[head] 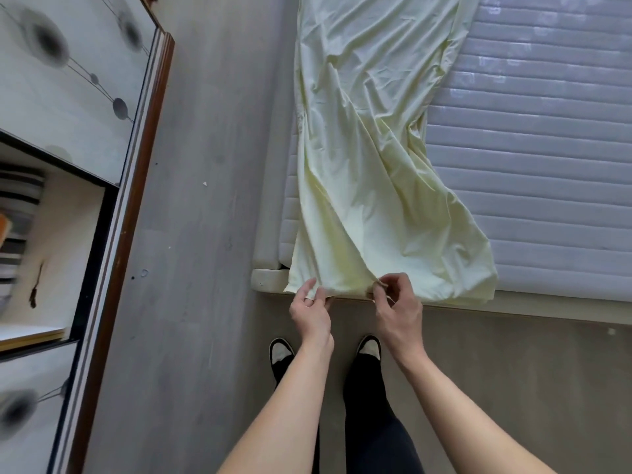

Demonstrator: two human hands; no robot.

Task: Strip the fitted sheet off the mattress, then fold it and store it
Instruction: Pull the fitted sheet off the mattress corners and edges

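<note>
Sheet [369,138] lies bunched on the bare mattress [533,148], left hand [310,311] and right hand [398,304] both pinching its near edge.

sheet's far end: the pale yellow sheet [369,138] runs away from the grip and is cut by the top edge.
mattress: the mattress [547,148] is cut off right of the grip; part lies under the sheet.
left fingertips: left hand [312,311] fingertips are tucked under the hem.
cabinet: the cabinet [68,97], far left of the grip, is blurred; its shelf contents are unreadable.
</note>
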